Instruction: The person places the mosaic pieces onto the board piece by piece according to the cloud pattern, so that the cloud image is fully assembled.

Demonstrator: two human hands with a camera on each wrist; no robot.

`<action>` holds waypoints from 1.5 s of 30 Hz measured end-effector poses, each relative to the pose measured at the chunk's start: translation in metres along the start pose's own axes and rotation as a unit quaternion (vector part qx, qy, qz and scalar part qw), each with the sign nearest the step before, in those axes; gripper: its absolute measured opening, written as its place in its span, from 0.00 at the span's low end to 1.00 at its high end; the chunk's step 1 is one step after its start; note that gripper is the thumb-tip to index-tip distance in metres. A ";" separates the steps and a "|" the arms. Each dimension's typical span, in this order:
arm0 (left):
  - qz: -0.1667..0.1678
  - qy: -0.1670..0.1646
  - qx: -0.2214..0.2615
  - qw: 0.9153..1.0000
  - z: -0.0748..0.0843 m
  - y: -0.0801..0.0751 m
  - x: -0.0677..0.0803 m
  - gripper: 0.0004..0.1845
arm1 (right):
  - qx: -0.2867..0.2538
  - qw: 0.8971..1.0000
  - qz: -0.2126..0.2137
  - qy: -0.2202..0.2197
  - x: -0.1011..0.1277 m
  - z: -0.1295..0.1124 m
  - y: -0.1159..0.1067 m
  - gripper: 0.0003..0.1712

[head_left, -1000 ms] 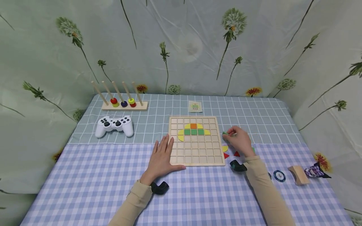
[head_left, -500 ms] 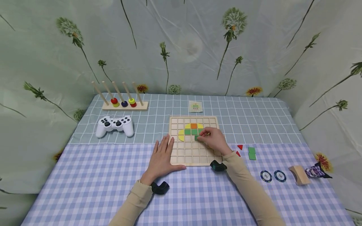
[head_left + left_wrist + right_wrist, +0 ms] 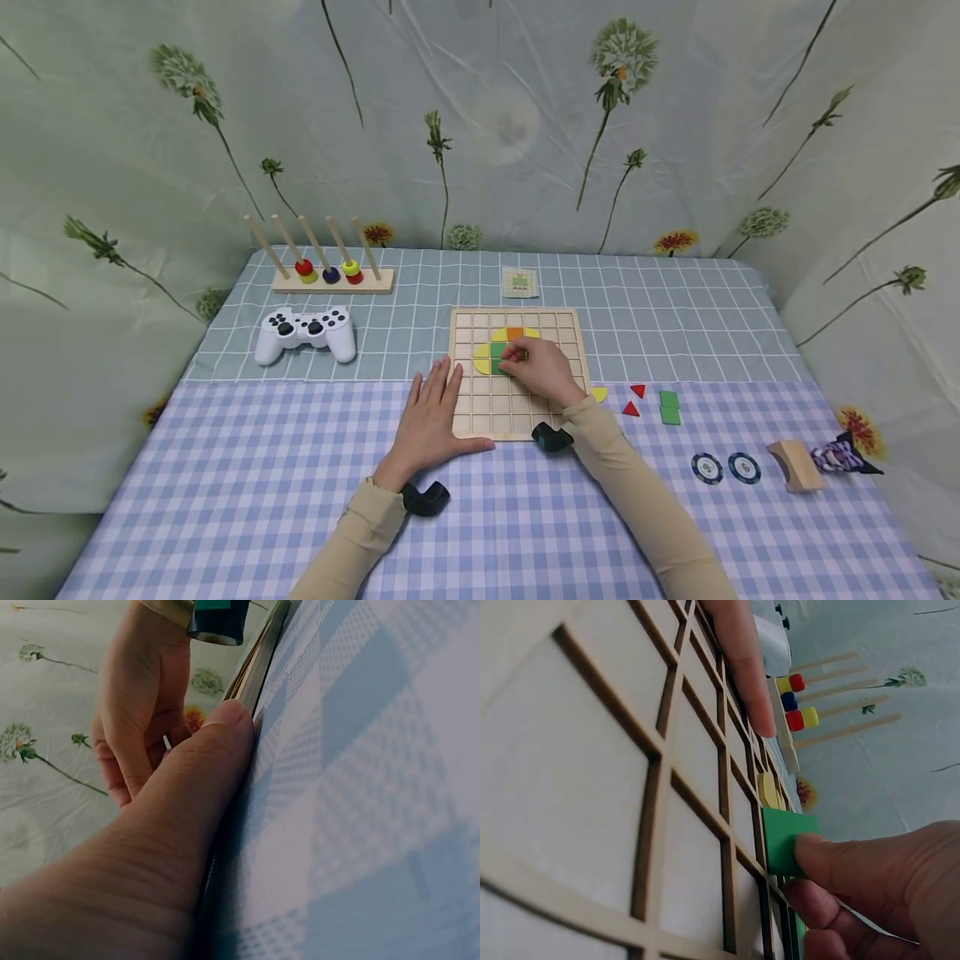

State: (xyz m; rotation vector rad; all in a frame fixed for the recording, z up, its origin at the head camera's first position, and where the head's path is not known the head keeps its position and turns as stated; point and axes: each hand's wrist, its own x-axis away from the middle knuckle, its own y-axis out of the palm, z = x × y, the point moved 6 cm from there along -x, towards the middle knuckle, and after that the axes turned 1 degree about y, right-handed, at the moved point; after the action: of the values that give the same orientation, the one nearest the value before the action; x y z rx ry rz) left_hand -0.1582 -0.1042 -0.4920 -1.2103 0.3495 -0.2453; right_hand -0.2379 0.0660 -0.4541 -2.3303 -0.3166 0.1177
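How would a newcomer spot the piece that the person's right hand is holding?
Start with the square wooden grid board in the middle of the cloth-covered table. Over it is the person's right hand, with a thin green square tile at its fingertips. Unlike the two loose green squares lying to the board's right, this one is in the hand's grip.

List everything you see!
Grid board: one, wooden, centre
Pinched square: one, green, board
Placed tiles: several, multicoloured, board
Loose squares: two, green, right
Triangles: two, red, right
Curved tile: one, yellow, right
Card: one, multicoloured, back
Bead rack: one, wooden, left
Gamepad: one, white, left
Poker chips: two, dark, right
Arch: one, wooden, right
Figure: one, purple, right
Cloth sections: two, bluish, underneath
Backdrop: one, pale, behind
Devices: two, black, wrists
Sleeves: two, beige, forearms
Left hand: one, at board
Right hand: one, pinching square
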 end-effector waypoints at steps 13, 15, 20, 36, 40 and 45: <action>0.001 -0.002 0.001 1.000 -0.001 0.000 0.001 0.66 | 0.060 0.998 0.021 -0.031 0.002 -0.006 0.000 0.03; 0.000 -0.003 0.003 1.000 -0.001 0.000 0.001 0.66 | 0.058 0.998 0.016 -0.032 0.003 -0.006 0.000 0.03; 0.000 -0.003 -0.003 1.000 -0.001 0.001 0.001 0.66 | 0.061 0.997 0.010 -0.043 0.010 -0.005 -0.005 0.03; 0.006 0.001 0.012 1.000 -0.003 -0.002 0.002 0.66 | 0.092 0.992 0.077 0.031 0.056 0.061 -0.098 0.12; 0.001 0.001 0.011 1.000 -0.002 -0.001 0.002 0.66 | 0.114 0.986 0.080 0.087 0.073 0.083 -0.120 0.17; -0.001 0.001 0.010 1.000 -0.002 0.000 0.000 0.66 | 0.141 0.974 0.063 0.168 0.093 0.107 -0.137 0.23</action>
State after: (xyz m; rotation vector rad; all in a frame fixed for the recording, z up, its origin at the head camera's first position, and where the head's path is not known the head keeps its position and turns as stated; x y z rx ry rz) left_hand -0.1585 -0.1060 -0.4929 -1.1906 0.3474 -0.2509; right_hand -0.1938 0.2569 -0.4308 -2.0410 0.0177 -0.1610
